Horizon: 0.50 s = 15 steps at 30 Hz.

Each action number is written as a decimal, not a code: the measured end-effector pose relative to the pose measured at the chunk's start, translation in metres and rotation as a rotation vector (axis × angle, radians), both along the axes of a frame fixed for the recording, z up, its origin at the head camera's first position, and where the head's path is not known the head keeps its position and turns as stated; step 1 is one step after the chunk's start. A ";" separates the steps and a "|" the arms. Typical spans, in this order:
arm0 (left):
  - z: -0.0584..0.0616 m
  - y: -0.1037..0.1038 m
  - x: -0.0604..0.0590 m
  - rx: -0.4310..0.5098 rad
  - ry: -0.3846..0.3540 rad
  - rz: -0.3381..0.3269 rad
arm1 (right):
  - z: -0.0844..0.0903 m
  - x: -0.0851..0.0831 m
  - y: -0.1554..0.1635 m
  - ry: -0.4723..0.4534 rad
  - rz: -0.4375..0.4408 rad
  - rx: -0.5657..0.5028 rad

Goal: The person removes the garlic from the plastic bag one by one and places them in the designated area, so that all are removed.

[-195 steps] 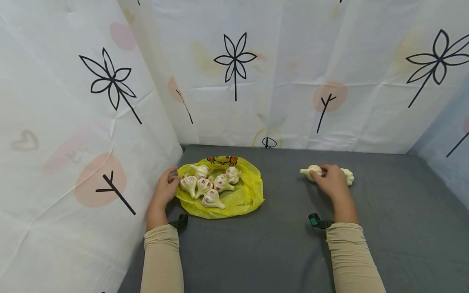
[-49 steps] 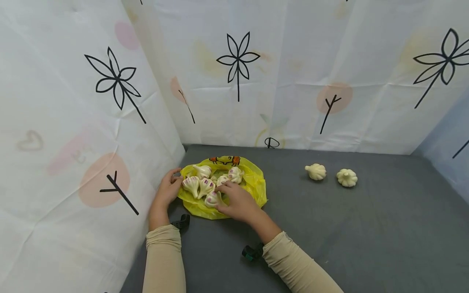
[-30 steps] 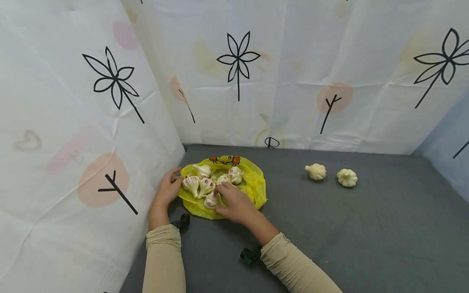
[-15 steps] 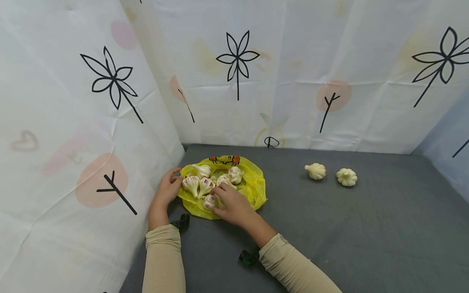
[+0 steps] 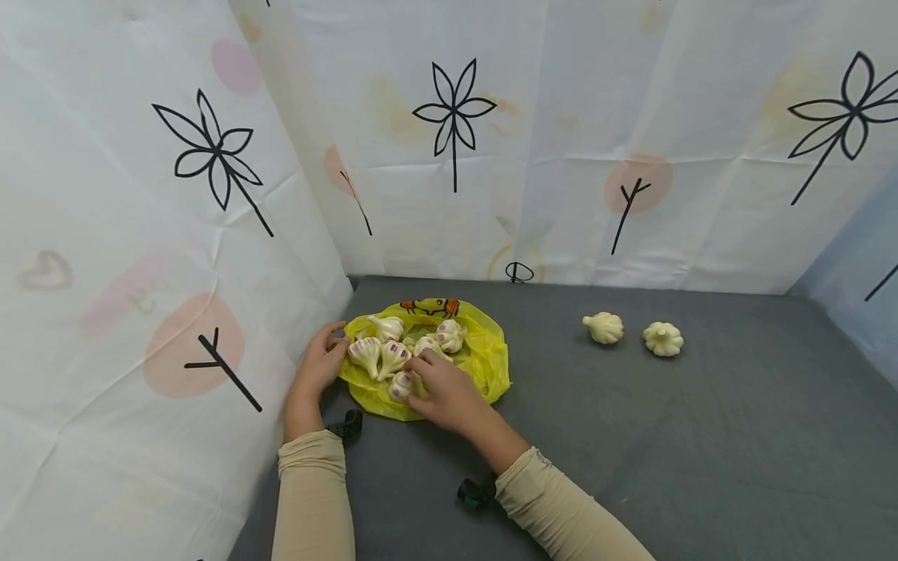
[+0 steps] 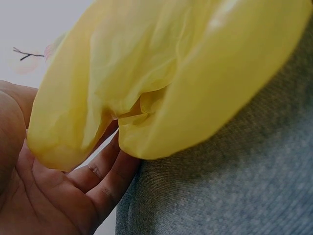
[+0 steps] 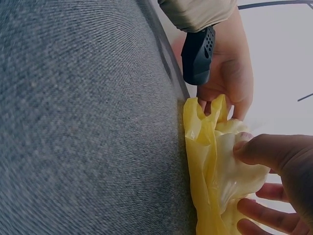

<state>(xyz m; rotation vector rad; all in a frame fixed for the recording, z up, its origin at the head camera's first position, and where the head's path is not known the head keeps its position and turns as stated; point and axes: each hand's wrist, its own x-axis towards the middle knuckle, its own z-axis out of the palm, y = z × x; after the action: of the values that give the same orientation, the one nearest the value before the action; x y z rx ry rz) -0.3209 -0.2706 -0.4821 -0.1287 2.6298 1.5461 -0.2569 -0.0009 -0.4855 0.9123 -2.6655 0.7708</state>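
Note:
A yellow plastic bag, its mouth spread wide, lies at the left of the table with several purple-streaked garlic bulbs inside. My left hand holds its left rim; in the left wrist view, folds of yellow plastic hang over the fingers. My right hand reaches over the bag's front side and grips the nearest garlic bulb. The right wrist view has the thumb pressed on that bulb, fingers on its far side. The hand covers the bulb's stem in the head view.
Two plain cream garlic bulbs, one with its stem sideways and one stem up, sit apart at the back right of the dark grey table. White printed cloth walls the back and left.
My right hand has left the cream bulb at the right, come over to the bag and gripped its front bulb, shifting it slightly left. My left hand stays at the rim.

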 end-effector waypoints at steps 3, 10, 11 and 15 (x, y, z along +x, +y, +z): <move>0.000 0.000 0.001 -0.003 0.004 0.000 | 0.003 0.001 0.001 0.000 0.004 -0.011; 0.003 0.002 0.003 -0.005 0.009 0.003 | 0.010 0.001 0.005 0.004 0.010 -0.063; 0.003 0.002 0.003 -0.006 0.010 0.002 | 0.011 0.001 0.006 0.010 0.012 -0.082; 0.003 0.002 0.004 -0.004 0.008 -0.001 | 0.014 0.000 0.011 0.016 0.012 -0.155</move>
<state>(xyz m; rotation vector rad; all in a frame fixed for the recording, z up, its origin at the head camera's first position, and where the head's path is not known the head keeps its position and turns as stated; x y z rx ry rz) -0.3168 -0.2689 -0.4791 -0.1225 2.6385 1.5446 -0.2565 0.0097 -0.4710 0.8915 -2.5465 0.9529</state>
